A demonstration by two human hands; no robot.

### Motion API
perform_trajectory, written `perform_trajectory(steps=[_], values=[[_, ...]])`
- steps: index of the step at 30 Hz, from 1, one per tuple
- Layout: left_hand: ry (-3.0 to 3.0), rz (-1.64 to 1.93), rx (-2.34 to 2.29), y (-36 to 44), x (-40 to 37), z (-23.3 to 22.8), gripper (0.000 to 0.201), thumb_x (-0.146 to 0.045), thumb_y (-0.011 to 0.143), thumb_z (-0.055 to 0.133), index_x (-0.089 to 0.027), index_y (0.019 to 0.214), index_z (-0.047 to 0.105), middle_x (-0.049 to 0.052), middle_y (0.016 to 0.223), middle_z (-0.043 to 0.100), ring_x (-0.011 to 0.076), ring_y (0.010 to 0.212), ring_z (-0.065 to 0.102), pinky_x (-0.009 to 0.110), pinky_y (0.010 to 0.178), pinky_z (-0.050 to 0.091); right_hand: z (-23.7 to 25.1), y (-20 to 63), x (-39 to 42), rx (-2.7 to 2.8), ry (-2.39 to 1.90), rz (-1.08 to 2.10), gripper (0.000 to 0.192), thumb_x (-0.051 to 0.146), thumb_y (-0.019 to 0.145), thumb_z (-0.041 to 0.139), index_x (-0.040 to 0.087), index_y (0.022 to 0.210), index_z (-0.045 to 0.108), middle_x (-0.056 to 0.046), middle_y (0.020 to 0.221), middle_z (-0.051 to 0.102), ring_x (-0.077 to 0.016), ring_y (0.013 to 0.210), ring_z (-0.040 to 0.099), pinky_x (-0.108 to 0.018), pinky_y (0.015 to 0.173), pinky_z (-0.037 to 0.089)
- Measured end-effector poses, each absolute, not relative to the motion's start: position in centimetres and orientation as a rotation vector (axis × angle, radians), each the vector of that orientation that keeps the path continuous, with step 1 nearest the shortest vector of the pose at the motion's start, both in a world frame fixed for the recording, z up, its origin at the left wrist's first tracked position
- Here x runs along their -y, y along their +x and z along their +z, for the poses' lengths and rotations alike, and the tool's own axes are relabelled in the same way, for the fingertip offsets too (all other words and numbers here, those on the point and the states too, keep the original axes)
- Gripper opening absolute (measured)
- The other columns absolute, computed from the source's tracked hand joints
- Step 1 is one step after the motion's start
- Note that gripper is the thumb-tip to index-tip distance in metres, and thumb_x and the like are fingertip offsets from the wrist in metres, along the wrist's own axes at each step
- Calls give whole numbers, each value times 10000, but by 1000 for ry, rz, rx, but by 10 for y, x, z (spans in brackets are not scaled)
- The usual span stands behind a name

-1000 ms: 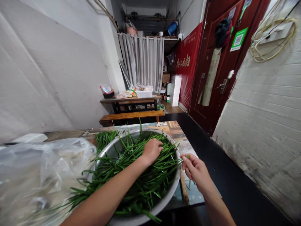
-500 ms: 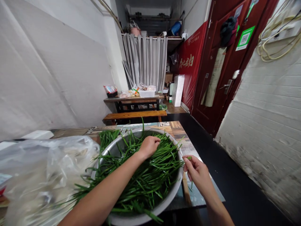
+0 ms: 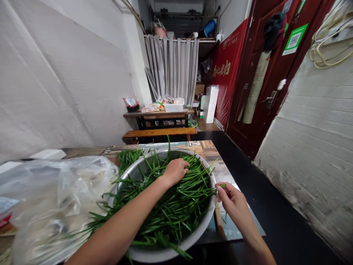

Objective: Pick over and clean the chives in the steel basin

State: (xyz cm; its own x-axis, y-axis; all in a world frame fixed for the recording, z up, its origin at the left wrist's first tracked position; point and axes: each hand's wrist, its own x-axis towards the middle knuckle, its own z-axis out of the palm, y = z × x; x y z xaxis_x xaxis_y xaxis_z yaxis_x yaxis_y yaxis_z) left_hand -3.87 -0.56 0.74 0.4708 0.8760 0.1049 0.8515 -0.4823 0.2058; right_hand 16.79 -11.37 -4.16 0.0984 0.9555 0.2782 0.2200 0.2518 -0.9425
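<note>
A wide metal basin [image 3: 202,224] sits on a wooden table and is heaped with long green chive stalks [image 3: 176,209]. My left hand [image 3: 175,170] reaches across the basin and lies on the far part of the pile, fingers curled into the stalks. My right hand [image 3: 232,201] hovers just outside the basin's right rim, thumb and fingers pinched on the end of a thin chive stalk [image 3: 222,185] that runs back toward the pile.
A crumpled clear plastic bag [image 3: 52,198] lies left of the basin. The table's right edge [image 3: 234,184] borders a dark floor [image 3: 275,206], with a brick wall on the right. Farther back stand a bench [image 3: 160,131], a cluttered table [image 3: 158,112] and a red door [image 3: 264,77].
My hands stay nearly where they were; the view has shifted slightly. My right hand keeps its pinch on the stalk beside the rim, and my left hand stays on the pile.
</note>
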Motion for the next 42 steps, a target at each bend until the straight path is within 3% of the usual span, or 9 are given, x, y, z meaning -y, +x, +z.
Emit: perform_trajectory(steps=[5, 12, 24, 31, 42], values=[[2643, 246, -1479, -32, 8, 2, 156, -266, 698, 618, -211, 812, 709, 50, 793, 682, 194, 764, 603, 260, 688, 408, -43, 169, 113, 1407, -1226, 788, 309, 430, 831, 480, 148, 793, 602, -4, 523, 547, -148, 478, 502, -237, 446, 390], [2489, 447, -1585, -34, 4, 3, 224, -207, 743, 501, -197, 788, 721, 64, 821, 696, 184, 754, 608, 249, 661, 403, -44, 170, 113, 1408, -1225, 797, 320, 436, 827, 483, 139, 833, 603, 11, 522, 530, -142, 463, 488, -234, 442, 378], [1767, 852, -1320, -32, 1, 10, 153, -192, 682, 539, -106, 719, 660, 45, 611, 660, 142, 573, 601, 226, 575, 432, -40, 171, 104, 1536, -1293, 680, 310, 392, 839, 459, 136, 867, 633, 11, 494, 526, -158, 461, 507, -239, 453, 374], [1544, 987, -1171, -21, 10, 22, 108, -163, 683, 597, -97, 745, 655, 23, 609, 641, 86, 503, 544, 205, 566, 425, -35, 170, 97, 1573, -1354, 643, 314, 400, 838, 454, 148, 859, 639, -7, 512, 556, -177, 475, 533, -248, 473, 384], [1331, 996, -1110, -20, 12, 21, 129, -169, 663, 654, -87, 762, 644, 34, 623, 635, 94, 541, 561, 209, 538, 431, -39, 170, 95, 1555, -1364, 639, 341, 441, 825, 457, 151, 828, 635, 1, 485, 539, -171, 444, 514, -242, 451, 365]])
